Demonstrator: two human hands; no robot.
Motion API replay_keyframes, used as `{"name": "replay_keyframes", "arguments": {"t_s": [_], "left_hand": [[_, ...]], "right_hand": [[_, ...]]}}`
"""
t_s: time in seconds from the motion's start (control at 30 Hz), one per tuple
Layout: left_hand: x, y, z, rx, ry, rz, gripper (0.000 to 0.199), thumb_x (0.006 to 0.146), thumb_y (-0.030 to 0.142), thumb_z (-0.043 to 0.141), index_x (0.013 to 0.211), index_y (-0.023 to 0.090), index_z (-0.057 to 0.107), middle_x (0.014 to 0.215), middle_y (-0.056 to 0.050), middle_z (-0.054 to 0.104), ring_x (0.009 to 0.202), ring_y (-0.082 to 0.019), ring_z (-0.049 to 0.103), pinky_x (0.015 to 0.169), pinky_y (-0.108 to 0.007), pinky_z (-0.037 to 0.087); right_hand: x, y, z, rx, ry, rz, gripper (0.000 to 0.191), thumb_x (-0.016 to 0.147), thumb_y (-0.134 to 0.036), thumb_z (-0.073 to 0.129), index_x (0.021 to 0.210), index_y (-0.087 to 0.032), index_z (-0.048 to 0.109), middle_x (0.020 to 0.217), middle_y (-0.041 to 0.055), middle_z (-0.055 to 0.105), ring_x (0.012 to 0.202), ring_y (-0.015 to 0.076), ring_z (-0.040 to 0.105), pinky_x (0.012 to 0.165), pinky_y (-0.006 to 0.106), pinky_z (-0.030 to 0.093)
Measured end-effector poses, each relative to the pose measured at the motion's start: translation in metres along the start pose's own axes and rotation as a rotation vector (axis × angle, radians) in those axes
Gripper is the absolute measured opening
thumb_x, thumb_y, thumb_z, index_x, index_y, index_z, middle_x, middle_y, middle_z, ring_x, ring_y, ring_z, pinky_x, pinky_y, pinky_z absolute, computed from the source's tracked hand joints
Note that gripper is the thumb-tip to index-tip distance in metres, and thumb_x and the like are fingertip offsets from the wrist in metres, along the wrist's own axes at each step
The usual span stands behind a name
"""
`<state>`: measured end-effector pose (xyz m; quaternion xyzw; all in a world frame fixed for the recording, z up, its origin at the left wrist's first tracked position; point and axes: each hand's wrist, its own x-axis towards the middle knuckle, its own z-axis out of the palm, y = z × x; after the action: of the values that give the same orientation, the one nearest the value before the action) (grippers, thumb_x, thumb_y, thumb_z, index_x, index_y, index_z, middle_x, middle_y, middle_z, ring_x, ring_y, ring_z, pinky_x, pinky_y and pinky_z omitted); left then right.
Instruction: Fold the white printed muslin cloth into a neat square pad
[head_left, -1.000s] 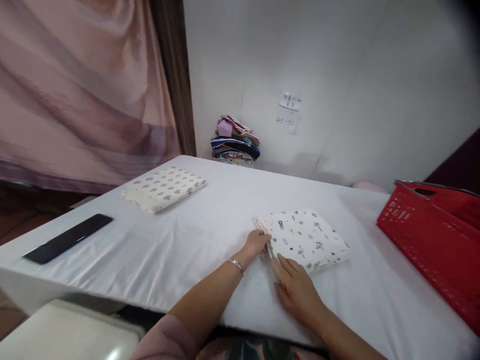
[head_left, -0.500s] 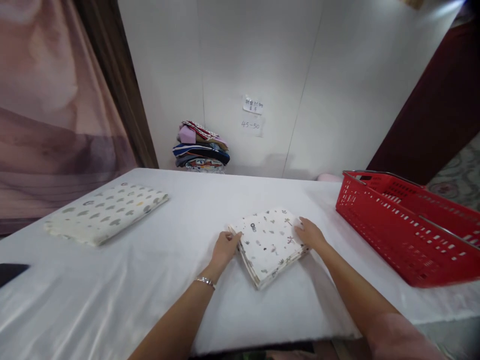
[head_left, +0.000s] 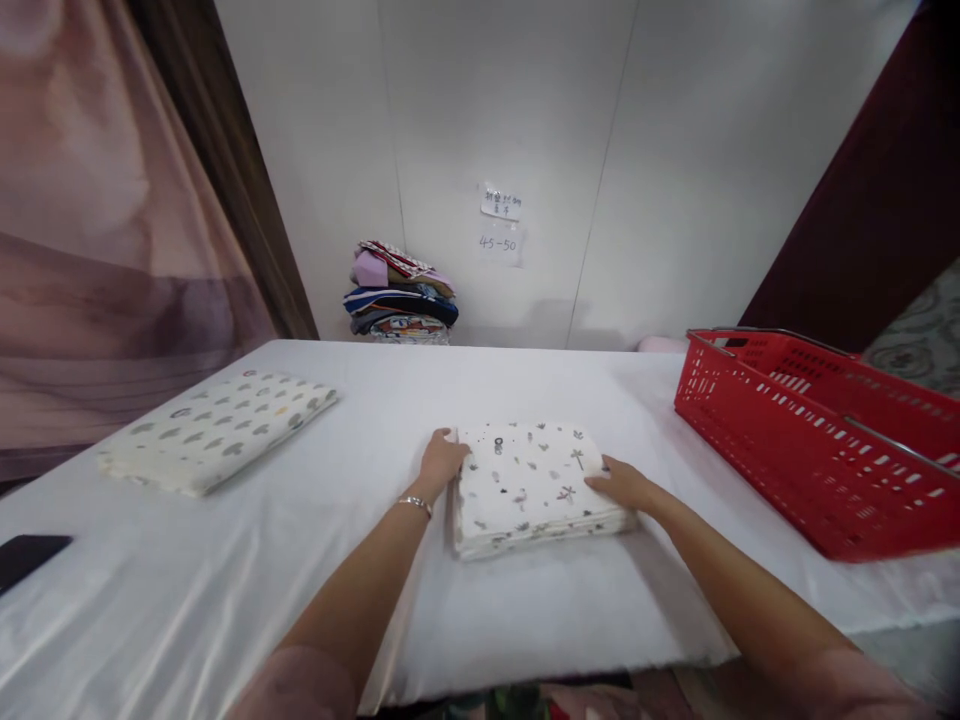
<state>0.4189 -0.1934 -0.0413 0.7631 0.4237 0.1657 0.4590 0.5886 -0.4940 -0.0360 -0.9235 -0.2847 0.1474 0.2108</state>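
Observation:
A folded white cloth with small grey and dark prints (head_left: 525,485) lies on the white-covered table (head_left: 360,420) in front of me. My left hand (head_left: 444,458) grips its left edge, thumb on top and fingers at the side. At the right edge, my right hand (head_left: 621,484) holds the cloth the same way, with its thumb on the upper layer. Several layers show along the near edge. A second folded cloth with grey shapes (head_left: 217,430) lies at the left of the table.
A red plastic basket (head_left: 795,450) with metal handles stands at the right. Behind the table is a stack of folded fabrics (head_left: 401,295) by the wall, near paper signs (head_left: 501,225). A dark flat object (head_left: 30,558) lies at the left edge.
The printed cloth has turned so that its near edge lies almost level across my view, where a corner pointed at me before. Both hands have moved with it.

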Motion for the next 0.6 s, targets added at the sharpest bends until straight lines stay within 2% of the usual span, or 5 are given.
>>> {"name": "replay_keyframes", "arguments": {"t_s": [0.07,0.2,0.27,0.4,0.6], "left_hand": [[0.007,0.0,-0.007,0.002,-0.023,0.005,0.059,0.067,0.023,0.064,0.122,0.013,0.044,0.093,-0.009,0.067,0.086,-0.02,0.063,0.073,-0.028,0.046],[0.005,-0.006,-0.011,0.0,-0.084,0.012,0.044,0.073,0.03,0.061,0.113,0.015,0.052,0.099,-0.009,0.067,0.086,-0.018,0.064,0.073,-0.025,0.046],[-0.002,-0.009,-0.012,0.012,-0.076,0.008,0.046,0.075,0.038,0.06,0.114,0.015,0.052,0.108,-0.01,0.065,0.093,-0.019,0.062,0.077,-0.026,0.045],[-0.017,-0.005,-0.012,0.109,-0.056,-0.002,0.066,0.073,0.055,0.058,0.124,0.016,0.045,0.119,-0.013,0.059,0.103,-0.025,0.059,0.083,-0.031,0.044],[-0.025,0.0,-0.004,0.176,-0.108,-0.015,0.069,0.067,0.039,0.068,0.126,0.013,0.042,0.122,-0.017,0.056,0.109,-0.028,0.056,0.085,-0.032,0.043]], "right_hand": [[-0.019,0.003,0.006,0.133,-0.022,-0.044,0.062,0.073,-0.046,0.062,0.127,-0.019,0.05,0.117,0.0088,0.062,0.104,0.0258,0.058,0.087,0.034,0.044],[-0.039,0.008,0.012,0.21,0.012,0.051,0.081,0.073,-0.057,0.058,0.138,-0.015,0.035,0.12,0.0128,0.059,0.105,0.0268,0.057,0.089,0.035,0.043],[-0.037,0.009,0.012,0.231,0.033,0.061,0.083,0.072,-0.058,0.058,0.139,-0.016,0.034,0.119,0.0127,0.059,0.104,0.0267,0.057,0.089,0.035,0.042],[-0.019,0.005,0.012,0.258,0.084,0.116,0.083,0.073,-0.055,0.059,0.14,-0.017,0.032,0.104,0.0107,0.065,0.094,0.0268,0.061,0.083,0.038,0.044],[-0.006,-0.001,0.023,0.474,0.181,0.052,0.077,0.068,-0.041,0.067,0.137,-0.019,0.039,0.117,0.0097,0.06,0.102,0.024,0.058,0.087,0.034,0.045]]}}
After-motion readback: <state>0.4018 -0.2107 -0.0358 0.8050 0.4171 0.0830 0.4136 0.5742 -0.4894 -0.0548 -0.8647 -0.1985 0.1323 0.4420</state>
